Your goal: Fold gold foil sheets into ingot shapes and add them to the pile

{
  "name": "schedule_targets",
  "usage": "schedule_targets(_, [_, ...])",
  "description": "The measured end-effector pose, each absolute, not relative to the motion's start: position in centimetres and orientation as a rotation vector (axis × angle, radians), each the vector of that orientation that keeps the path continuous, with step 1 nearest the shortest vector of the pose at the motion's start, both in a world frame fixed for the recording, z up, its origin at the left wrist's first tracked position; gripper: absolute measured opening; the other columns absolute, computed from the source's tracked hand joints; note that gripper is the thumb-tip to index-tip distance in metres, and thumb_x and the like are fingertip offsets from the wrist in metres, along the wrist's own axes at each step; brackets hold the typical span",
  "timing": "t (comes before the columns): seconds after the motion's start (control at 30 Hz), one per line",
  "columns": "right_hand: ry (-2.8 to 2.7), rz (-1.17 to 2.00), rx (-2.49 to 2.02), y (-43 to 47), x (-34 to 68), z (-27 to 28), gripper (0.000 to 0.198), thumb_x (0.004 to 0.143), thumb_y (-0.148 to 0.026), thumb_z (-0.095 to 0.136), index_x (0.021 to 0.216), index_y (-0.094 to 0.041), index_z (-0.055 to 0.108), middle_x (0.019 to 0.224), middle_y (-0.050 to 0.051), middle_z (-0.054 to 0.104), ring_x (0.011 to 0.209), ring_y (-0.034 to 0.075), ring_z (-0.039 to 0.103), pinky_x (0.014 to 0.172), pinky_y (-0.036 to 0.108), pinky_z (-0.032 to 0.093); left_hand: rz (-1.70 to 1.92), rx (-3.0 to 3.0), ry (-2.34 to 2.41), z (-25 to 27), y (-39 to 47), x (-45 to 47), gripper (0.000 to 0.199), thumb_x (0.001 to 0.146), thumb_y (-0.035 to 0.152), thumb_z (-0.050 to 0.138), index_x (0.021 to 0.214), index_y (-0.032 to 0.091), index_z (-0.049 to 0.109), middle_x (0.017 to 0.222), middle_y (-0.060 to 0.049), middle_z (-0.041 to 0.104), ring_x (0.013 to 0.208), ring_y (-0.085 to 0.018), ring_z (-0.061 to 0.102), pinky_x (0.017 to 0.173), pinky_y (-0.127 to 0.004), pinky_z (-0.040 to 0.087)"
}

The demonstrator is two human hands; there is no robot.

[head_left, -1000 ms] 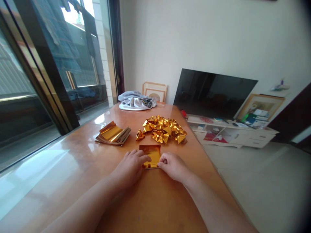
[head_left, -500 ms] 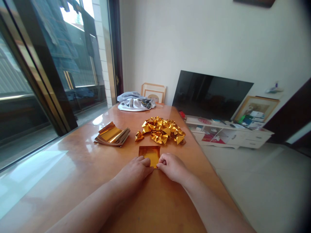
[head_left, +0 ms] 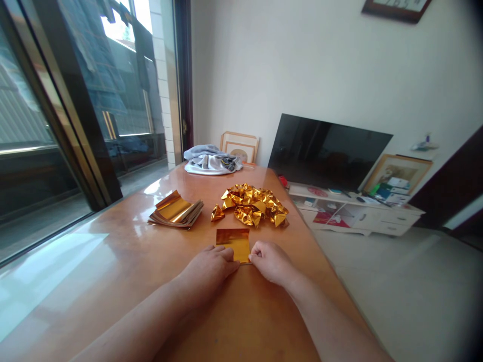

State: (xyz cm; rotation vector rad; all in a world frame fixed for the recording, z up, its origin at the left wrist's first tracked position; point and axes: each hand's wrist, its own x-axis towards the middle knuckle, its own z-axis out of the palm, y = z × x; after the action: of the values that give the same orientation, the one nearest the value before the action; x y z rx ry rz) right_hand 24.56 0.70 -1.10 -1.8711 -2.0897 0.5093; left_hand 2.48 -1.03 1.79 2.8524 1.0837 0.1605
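A sheet of gold foil paper lies on the wooden table in front of me, its far edge curling up a little. My left hand rests over its near left part, fingers bent and pressed on the paper. At the near right corner, my right hand has thumb and forefinger pinched together on the edge. Just beyond the sheet is a heap of folded gold foil pieces, with one folded piece slightly apart on its left. To the left sits a stack of gold foil sheets, its top sheet curled.
The glossy table reaches toward the wall, with a bundle of grey cloth at its far end. Right of the table stand a white cabinet and a dark television. A glass sliding door runs along the left.
My right hand has slid slightly right along the sheet's near edge. My left hand stays on the paper. The view has tilted up a little.
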Motion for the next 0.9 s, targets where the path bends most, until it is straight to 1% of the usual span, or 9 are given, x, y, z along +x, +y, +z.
schedule_targets(0.13, [-2.108,0.375,-1.891,0.2,24.7,-0.2,0.018,0.090,-0.028,0.055,0.079,-0.020,0.066,0.080,0.001,0.070,0.072,0.014,0.059,0.059,0.024,0.030,0.155,2.894,1.087,1.8,-1.1,2.4,0.019,0.094,0.023,0.051,0.100,0.026,0.070,0.097,-0.004,0.065,0.092,-0.023,0.060,0.080,-0.034,0.040])
schedule_targets(0.23, [-2.255,0.238,-1.779,-1.0,24.1,1.1,0.023,0.094,-0.028,0.049,0.086,-0.021,0.069,0.088,0.003,0.073,0.081,0.016,0.064,0.067,0.024,0.037,0.168,2.929,1.079,1.5,-1.1,2.2,0.019,0.094,0.024,0.054,0.103,0.027,0.070,0.097,-0.004,0.065,0.090,-0.023,0.060,0.078,-0.034,0.038])
schedule_targets(0.27, [-2.330,0.221,-1.737,-1.6,23.7,1.5,0.026,0.096,-0.029,0.047,0.092,-0.021,0.071,0.091,0.004,0.074,0.085,0.017,0.066,0.071,0.025,0.039,0.171,2.939,1.073,1.4,-1.1,2.2,0.019,0.093,0.025,0.054,0.105,0.027,0.070,0.097,-0.004,0.065,0.090,-0.023,0.060,0.078,-0.034,0.038])
schedule_targets(0.3, [-2.413,0.222,-1.698,-2.3,23.3,1.9,0.028,0.098,-0.031,0.045,0.102,-0.023,0.072,0.095,0.005,0.075,0.089,0.019,0.067,0.075,0.026,0.041,0.177,2.947,1.067,1.3,-1.0,2.2,0.020,0.093,0.025,0.055,0.107,0.028,0.069,0.098,-0.004,0.065,0.090,-0.023,0.060,0.078,-0.035,0.038])
schedule_targets(0.37, [-2.542,0.202,-1.665,-3.5,22.6,2.6,0.036,0.099,-0.034,0.043,0.123,-0.024,0.067,0.102,0.008,0.076,0.094,0.023,0.070,0.079,0.030,0.044,0.189,2.952,1.061,1.1,-0.9,2.1,0.022,0.093,0.027,0.056,0.110,0.028,0.069,0.098,-0.004,0.065,0.090,-0.023,0.060,0.079,-0.035,0.038])
schedule_targets(0.43, [-2.648,0.199,-1.682,-4.5,22.0,2.9,0.045,0.099,-0.037,0.042,0.136,-0.020,0.060,0.105,0.013,0.076,0.093,0.028,0.071,0.079,0.035,0.048,0.201,2.951,1.062,1.0,-0.9,2.1,0.022,0.093,0.029,0.057,0.111,0.028,0.069,0.097,-0.004,0.065,0.091,-0.023,0.060,0.080,-0.035,0.039])
schedule_targets(0.5, [-2.719,0.186,-1.722,-5.1,21.6,3.1,0.052,0.099,-0.038,0.040,0.144,-0.014,0.053,0.107,0.017,0.075,0.094,0.032,0.072,0.079,0.039,0.050,0.203,2.952,1.063,1.0,-0.9,2.1,0.021,0.094,0.030,0.057,0.110,0.028,0.070,0.096,-0.004,0.065,0.091,-0.023,0.060,0.080,-0.036,0.038])
schedule_targets(0.63, [-2.780,0.145,-1.817,-5.3,21.4,3.2,0.057,0.100,-0.038,0.038,0.150,-0.012,0.045,0.109,0.021,0.075,0.096,0.034,0.072,0.079,0.042,0.052,0.214,2.947,1.071,1.1,-1.0,2.0,0.019,0.095,0.031,0.055,0.105,0.027,0.071,0.094,-0.004,0.065,0.088,-0.022,0.060,0.080,-0.036,0.037])
schedule_targets(0.9, [-2.790,0.164,-1.913,-5.2,21.8,3.5,0.059,0.099,-0.038,0.037,0.152,-0.012,0.043,0.110,0.022,0.074,0.098,0.034,0.071,0.080,0.044,0.053,0.222,2.918,1.095,1.2,-1.3,2.0,0.019,0.095,0.028,0.053,0.102,0.026,0.071,0.093,-0.004,0.064,0.087,-0.021,0.060,0.080,-0.036,0.036])
